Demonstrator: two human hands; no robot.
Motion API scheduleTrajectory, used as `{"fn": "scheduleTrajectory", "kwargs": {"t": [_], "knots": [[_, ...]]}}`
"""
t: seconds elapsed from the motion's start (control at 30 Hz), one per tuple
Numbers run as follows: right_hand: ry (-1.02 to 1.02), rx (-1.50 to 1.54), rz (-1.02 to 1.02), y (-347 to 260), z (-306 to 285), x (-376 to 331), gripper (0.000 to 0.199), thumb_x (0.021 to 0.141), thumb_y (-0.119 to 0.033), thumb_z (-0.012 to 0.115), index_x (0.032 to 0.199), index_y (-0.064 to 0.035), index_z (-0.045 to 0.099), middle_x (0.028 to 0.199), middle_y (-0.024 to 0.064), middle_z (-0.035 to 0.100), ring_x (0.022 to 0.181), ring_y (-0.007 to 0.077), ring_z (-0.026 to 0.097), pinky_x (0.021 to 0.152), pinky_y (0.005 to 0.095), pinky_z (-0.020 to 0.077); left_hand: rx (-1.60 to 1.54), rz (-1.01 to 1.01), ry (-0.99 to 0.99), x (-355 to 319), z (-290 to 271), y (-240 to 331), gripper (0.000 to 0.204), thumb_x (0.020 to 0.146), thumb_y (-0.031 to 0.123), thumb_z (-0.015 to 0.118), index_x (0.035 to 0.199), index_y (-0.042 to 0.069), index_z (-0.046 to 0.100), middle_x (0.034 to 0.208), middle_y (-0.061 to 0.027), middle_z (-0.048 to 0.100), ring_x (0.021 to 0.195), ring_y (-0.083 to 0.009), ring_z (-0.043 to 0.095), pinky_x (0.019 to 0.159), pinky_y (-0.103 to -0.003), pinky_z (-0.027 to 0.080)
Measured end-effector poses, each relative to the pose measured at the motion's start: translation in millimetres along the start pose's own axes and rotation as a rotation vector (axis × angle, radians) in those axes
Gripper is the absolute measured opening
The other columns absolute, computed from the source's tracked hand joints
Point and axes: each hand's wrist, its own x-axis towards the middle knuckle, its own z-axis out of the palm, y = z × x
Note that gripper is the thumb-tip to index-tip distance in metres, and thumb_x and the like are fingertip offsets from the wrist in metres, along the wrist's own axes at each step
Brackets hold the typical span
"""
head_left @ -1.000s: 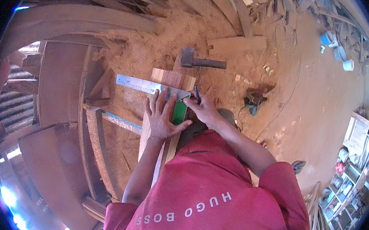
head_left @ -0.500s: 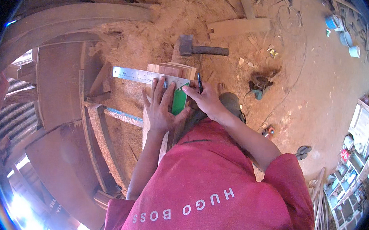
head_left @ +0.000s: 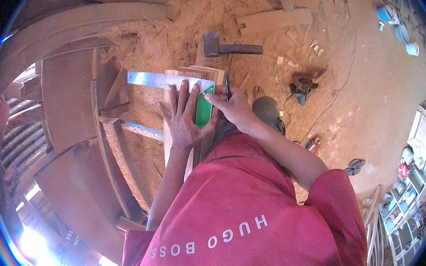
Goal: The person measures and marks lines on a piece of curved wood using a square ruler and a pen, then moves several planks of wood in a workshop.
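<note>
A try square with a steel blade (head_left: 150,80) and a green handle (head_left: 204,110) lies across a wooden board (head_left: 169,142). My left hand (head_left: 184,123) rests on it with fingers spread, fingertips on the blade and thumb beside the handle. On the right, my right hand (head_left: 235,107) is closed around a dark pen (head_left: 227,84), which stands nearly upright between the fingers. Its thumb touches the top of the green handle. Other wood pieces (head_left: 210,72) show just beyond the blade; the pen's tip is hidden.
A mallet with a dark head (head_left: 211,44) lies beyond the board. Planks (head_left: 280,20) and sawdust cover the ground there. A dark power tool (head_left: 302,89) with a cord sits to the right. Wooden framing (head_left: 126,169) stands at the left, shelves (head_left: 401,230) at far right.
The whole view has shifted slightly, so the square, board and hands appear a little higher and further left. Both hands keep the same hold, and the square stays on the board.
</note>
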Motion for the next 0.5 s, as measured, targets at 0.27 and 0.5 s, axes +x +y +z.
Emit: {"fn": "scheduleTrajectory", "kwargs": {"t": [0.27, 0.5], "knots": [[0.042, 0.043, 0.029, 0.9, 3.1, -0.4, 0.026, 0.097, -0.019, 0.076, 0.112, 0.0025, 0.074, 0.097, 0.0038, 0.076, 0.085, 0.0091, 0.066, 0.077, 0.0308, 0.0552, 0.037, 0.01, -0.004, -2.3, 6.4, -1.9, 0.1, 0.08, 0.07, 0.066, 0.163, 0.022, 0.04, 0.173, -0.0104, 0.026, 0.161, -0.042, 0.013, 0.117, -0.079, 0.006], [0.054, -0.001, -0.022, 3.9, 3.1, 0.2, 0.026, 0.097, -0.022, 0.075, 0.11, 0.0007, 0.075, 0.095, 0.004, 0.076, 0.085, 0.0104, 0.067, 0.077, 0.0324, 0.0555, 0.1, -0.004, -0.045, -3.1, 3.6, -0.6, 0.099, 0.085, 0.075, 0.059, 0.166, 0.023, 0.034, 0.175, -0.0098, 0.022, 0.162, -0.0405, 0.01, 0.122, -0.073, 0.005]]}}
